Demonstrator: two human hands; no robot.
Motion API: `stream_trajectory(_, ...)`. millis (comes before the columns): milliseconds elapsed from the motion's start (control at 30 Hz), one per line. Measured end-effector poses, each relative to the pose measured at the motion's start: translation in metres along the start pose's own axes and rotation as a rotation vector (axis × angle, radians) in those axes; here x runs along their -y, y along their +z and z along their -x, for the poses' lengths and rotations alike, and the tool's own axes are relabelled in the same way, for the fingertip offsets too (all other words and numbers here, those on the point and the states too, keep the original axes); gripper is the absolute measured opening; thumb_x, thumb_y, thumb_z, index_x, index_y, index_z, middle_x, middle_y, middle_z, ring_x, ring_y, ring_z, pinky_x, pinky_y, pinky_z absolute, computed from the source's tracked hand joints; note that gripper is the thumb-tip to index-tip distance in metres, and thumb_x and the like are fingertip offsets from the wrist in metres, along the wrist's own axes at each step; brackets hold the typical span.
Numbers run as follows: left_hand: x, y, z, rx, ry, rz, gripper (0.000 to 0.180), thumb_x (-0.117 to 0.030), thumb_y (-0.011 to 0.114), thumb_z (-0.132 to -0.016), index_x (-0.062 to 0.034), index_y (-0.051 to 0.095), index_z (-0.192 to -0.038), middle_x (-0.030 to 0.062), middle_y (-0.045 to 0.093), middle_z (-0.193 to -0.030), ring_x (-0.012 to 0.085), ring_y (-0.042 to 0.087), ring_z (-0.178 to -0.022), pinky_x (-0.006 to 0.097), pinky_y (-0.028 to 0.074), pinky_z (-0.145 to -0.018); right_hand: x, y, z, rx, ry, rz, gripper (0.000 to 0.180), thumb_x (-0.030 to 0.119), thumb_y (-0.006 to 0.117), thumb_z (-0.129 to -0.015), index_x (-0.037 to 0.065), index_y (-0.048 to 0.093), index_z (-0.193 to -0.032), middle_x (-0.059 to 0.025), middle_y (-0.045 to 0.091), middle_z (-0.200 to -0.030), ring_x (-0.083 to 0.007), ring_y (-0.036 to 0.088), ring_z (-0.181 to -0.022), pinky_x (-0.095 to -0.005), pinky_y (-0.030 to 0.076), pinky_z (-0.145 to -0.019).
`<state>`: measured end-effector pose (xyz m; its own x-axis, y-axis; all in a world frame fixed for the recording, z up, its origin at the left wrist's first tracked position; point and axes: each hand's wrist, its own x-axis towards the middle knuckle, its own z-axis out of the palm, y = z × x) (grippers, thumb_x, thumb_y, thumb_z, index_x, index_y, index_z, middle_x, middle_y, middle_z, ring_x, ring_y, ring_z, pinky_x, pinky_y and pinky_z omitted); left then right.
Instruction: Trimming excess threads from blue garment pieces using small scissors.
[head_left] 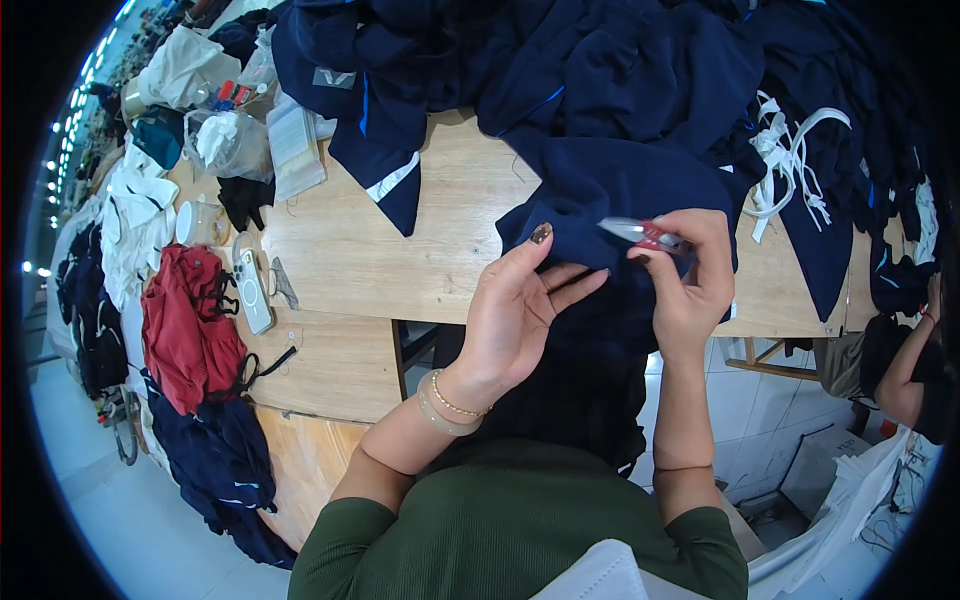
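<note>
Your right grip (pixel 694 288) is clamped on red-handled snips (pixel 622 229), blades pointing left over navy cloth (pixel 635 175) on the bench (pixel 450 240), near side. Your left grip (pixel 512 312) meets the cloth's left part; cannot tell whether it pinches.

The wearer shows two hands (pixel 512 318) and two bracelets (pixel 450 428); there is one pair of snips (pixel 648 235) and one phone (pixel 252 285).

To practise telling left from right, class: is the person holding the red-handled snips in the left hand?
No: the snips are in the right hand, while the left hand is at the dark blue cloth.
</note>
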<state>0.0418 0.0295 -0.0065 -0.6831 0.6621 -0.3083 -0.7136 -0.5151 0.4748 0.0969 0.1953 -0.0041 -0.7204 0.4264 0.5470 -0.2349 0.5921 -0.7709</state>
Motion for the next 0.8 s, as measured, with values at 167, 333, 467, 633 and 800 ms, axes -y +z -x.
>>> stream_trajectory(167, 0.014, 0.000, -0.003, 0.000, 0.199, -0.075, 0.024, -0.020, 0.046, -0.100, 0.0001, 0.059, -0.101, 0.0096, 0.060, -0.114, 0.0221, 0.059, -0.110, 0.042, 0.044, -0.102, 0.006, 0.002, 0.006, 0.161, 0.196, -0.078, 0.047, 0.003, 0.079, -0.065, 0.004, 0.058, -0.107, -0.0014, 0.045, -0.088, -0.0115, 0.048, -0.079, -0.0238, 0.039, -0.064)
stream_trajectory(333, 0.023, -0.001, 0.001, -0.034, 0.225, -0.380, 0.022, -0.009, 0.051, -0.096, 0.0048, 0.059, -0.111, 0.0085, 0.058, -0.105, 0.0179, 0.058, -0.101, 0.033, 0.045, -0.092, -0.012, 0.014, 0.011, 0.144, 0.123, -0.123, 0.028, -0.013, 0.065, -0.070, 0.001, 0.065, -0.095, -0.0034, 0.050, -0.086, -0.0126, 0.050, -0.077, -0.0235, 0.041, -0.065)
stream_trajectory(467, -0.002, -0.014, -0.017, -0.143, 0.683, -1.311, 0.020, -0.002, 0.063, -0.084, 0.0000, 0.063, -0.104, 0.0128, 0.060, -0.092, 0.0229, 0.058, -0.089, 0.029, 0.045, -0.080, -0.009, -0.001, -0.001, 0.145, 0.613, -0.558, 0.010, 0.007, 0.062, -0.089, -0.003, 0.064, -0.090, -0.0008, 0.059, -0.089, -0.0070, 0.051, -0.080, -0.0190, 0.039, -0.078)
stream_trajectory(633, -0.013, -0.019, -0.024, -0.201, 0.657, -1.312, 0.020, -0.001, 0.065, -0.080, -0.0014, 0.064, -0.100, 0.0113, 0.062, -0.097, 0.0247, 0.059, -0.096, 0.033, 0.045, -0.086, -0.023, -0.007, -0.006, 0.155, 0.793, -0.759, 0.013, 0.016, 0.065, -0.091, 0.003, 0.066, -0.091, 0.0029, 0.063, -0.086, -0.0040, 0.055, -0.082, -0.0195, 0.040, -0.080)
stream_trajectory(800, -0.014, 0.003, -0.037, 0.072, 0.531, -1.135, 0.024, -0.012, 0.070, -0.084, -0.0013, 0.066, -0.105, 0.0074, 0.068, -0.097, 0.0165, 0.062, -0.091, 0.025, 0.046, -0.083, -0.017, -0.007, -0.011, 0.267, 0.814, -0.797, 0.012, 0.016, 0.066, -0.090, 0.004, 0.067, -0.088, 0.0027, 0.064, -0.085, -0.0047, 0.056, -0.081, -0.0211, 0.041, -0.083)
